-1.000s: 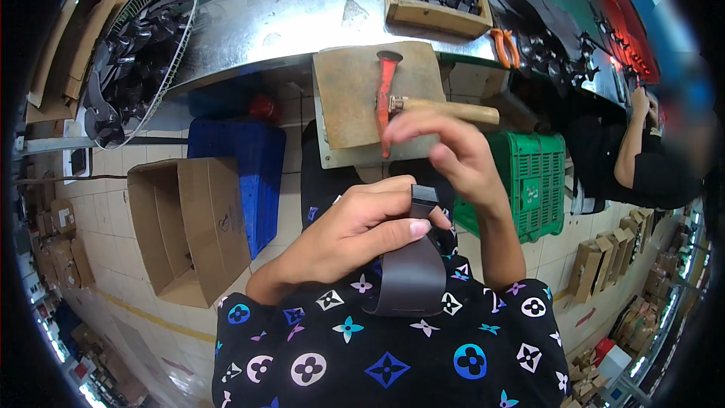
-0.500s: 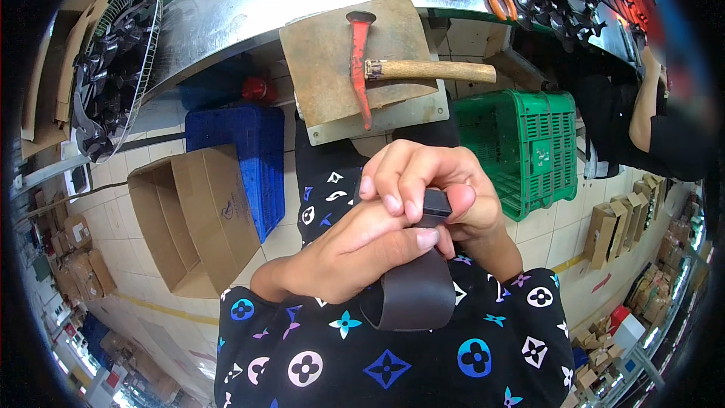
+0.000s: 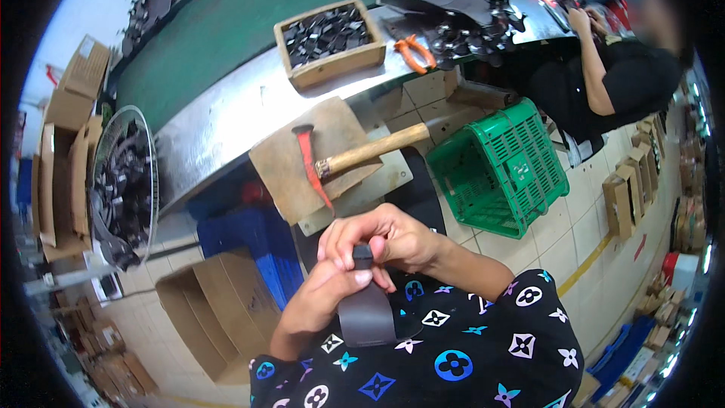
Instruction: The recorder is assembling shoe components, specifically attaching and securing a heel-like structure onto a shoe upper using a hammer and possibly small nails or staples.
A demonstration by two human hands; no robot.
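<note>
My left hand [image 3: 319,296] is closed on a wide, dark brown strap [image 3: 367,320], which curves down in a loop below my fingers. At the strap's upper end shows a small black block [image 3: 362,255]. My right hand [image 3: 404,240] is closed around that block, fingers over its far side and thumb against its side. Both hands touch each other over my lap. Just beyond them a hammer [image 3: 370,153] with a red head and wooden handle lies on a worn brown board [image 3: 273,170]. How block and strap join is hidden by my fingers.
On the metal-edged bench stand a wooden box [image 3: 336,68] of small black pieces, orange-handled pliers [image 3: 414,54] and dark parts [image 3: 468,34]. A wire basket [image 3: 155,181] stands left, above a cardboard box [image 3: 219,317] and blue crate [image 3: 253,245]. A green crate [image 3: 502,170] is right, near a co-worker [image 3: 642,75].
The view has tilted up and turned, bringing more of the bench and the wooden box into sight. My hands keep hold of the strap and block; the black block now points more upward.
</note>
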